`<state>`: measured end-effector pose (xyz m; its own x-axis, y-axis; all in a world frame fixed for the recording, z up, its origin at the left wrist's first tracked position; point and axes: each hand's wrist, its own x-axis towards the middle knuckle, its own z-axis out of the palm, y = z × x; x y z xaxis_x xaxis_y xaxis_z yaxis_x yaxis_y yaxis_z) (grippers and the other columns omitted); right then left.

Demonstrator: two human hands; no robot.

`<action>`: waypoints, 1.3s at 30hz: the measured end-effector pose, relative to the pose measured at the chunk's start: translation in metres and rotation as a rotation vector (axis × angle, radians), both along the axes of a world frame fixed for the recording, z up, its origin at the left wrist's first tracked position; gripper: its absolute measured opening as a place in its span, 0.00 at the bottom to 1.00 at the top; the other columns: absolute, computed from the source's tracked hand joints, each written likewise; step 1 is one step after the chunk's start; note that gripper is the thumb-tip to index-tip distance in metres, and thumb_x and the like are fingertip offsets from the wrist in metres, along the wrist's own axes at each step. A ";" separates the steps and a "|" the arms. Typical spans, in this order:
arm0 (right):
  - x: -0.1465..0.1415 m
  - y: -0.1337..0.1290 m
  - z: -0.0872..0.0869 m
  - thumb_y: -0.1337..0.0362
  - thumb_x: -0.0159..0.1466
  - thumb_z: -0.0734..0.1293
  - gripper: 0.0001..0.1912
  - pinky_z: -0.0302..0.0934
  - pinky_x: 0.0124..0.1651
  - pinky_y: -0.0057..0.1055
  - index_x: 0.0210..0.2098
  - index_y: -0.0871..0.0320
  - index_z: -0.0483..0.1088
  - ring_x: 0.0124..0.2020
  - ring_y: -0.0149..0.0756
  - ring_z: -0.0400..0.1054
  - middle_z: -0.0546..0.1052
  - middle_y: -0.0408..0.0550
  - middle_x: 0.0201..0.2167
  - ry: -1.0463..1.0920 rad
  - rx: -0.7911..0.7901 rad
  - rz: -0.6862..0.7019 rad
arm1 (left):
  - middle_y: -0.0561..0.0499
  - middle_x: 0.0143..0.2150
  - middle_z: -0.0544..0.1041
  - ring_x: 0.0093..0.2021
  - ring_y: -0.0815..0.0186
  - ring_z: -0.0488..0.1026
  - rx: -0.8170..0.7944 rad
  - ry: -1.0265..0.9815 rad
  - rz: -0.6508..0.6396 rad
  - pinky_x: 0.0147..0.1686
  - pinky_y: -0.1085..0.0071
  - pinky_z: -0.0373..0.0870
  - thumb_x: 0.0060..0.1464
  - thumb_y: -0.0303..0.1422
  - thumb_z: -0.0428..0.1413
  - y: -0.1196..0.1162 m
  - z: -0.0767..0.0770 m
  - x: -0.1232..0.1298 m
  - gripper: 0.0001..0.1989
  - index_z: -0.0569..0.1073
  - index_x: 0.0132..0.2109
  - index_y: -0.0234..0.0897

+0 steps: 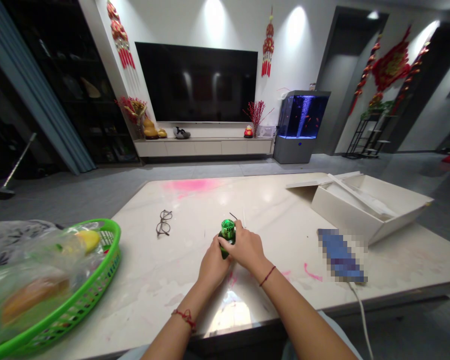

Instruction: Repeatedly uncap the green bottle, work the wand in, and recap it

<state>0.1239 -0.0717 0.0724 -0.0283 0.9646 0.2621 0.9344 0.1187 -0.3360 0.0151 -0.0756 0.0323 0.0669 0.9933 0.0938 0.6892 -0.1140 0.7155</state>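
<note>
Over the middle of the table [153, 280], both my hands are closed around a small green object with a shiny, metallic, round top [228, 229]. Its body is darker green and mostly covered by fingers, so its exact kind is unclear. My left hand [213, 264] wraps it from the left and below. From the right, my right hand [250, 247] grips it, the thumb across its front. A thin dark stick-like piece [233, 216] shows just beyond the right fingers; whether it joins the green object cannot be made out.
Eyeglasses [164, 223] lie to the left. A green basket [114, 250] with bagged food stands at the left edge. To the right are an open white box [375, 227] and a blurred-out phone-like device [341, 255] with a white cable [362, 315]. Pink stains [191, 185] mark the tabletop.
</note>
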 end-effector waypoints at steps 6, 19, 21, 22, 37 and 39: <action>0.001 0.001 0.000 0.47 0.61 0.55 0.21 0.57 0.29 0.31 0.41 0.58 0.59 0.31 0.42 0.71 0.76 0.49 0.29 -0.022 -0.002 -0.007 | 0.43 0.44 0.73 0.44 0.56 0.71 0.018 0.005 -0.011 0.37 0.68 0.63 0.48 0.36 0.53 0.002 -0.003 0.000 0.23 0.58 0.50 0.37; 0.007 0.003 0.005 0.47 0.60 0.56 0.20 0.53 0.28 0.29 0.41 0.56 0.61 0.31 0.40 0.71 0.75 0.47 0.29 0.059 0.022 -0.015 | 0.43 0.48 0.72 0.46 0.56 0.71 0.062 -0.022 -0.013 0.40 0.67 0.63 0.47 0.36 0.54 0.004 -0.008 -0.002 0.26 0.57 0.53 0.37; 0.009 0.004 0.005 0.47 0.60 0.56 0.20 0.53 0.28 0.28 0.42 0.56 0.60 0.31 0.40 0.71 0.75 0.47 0.28 0.068 0.030 -0.026 | 0.43 0.48 0.72 0.46 0.56 0.71 0.066 -0.021 -0.010 0.39 0.67 0.63 0.47 0.36 0.54 0.004 -0.008 -0.001 0.27 0.57 0.53 0.37; 0.011 0.005 0.005 0.47 0.60 0.56 0.20 0.53 0.28 0.28 0.42 0.55 0.60 0.30 0.39 0.71 0.75 0.47 0.28 0.073 0.032 -0.033 | 0.43 0.48 0.72 0.45 0.56 0.71 0.070 -0.021 -0.007 0.39 0.67 0.63 0.47 0.36 0.54 0.004 -0.009 -0.001 0.26 0.57 0.53 0.37; 0.034 0.010 -0.002 0.47 0.60 0.57 0.19 0.51 0.27 0.27 0.40 0.56 0.61 0.30 0.38 0.70 0.75 0.47 0.28 0.037 -0.024 -0.073 | 0.44 0.49 0.71 0.47 0.57 0.69 0.099 -0.002 -0.002 0.42 0.66 0.63 0.47 0.35 0.54 0.004 -0.010 -0.001 0.27 0.57 0.54 0.37; 0.038 0.010 -0.004 0.48 0.60 0.57 0.18 0.51 0.28 0.27 0.39 0.56 0.61 0.31 0.38 0.70 0.75 0.46 0.28 0.036 -0.031 -0.071 | 0.44 0.50 0.71 0.48 0.57 0.69 0.104 -0.002 -0.006 0.43 0.66 0.63 0.47 0.35 0.54 0.004 -0.010 -0.001 0.27 0.57 0.54 0.37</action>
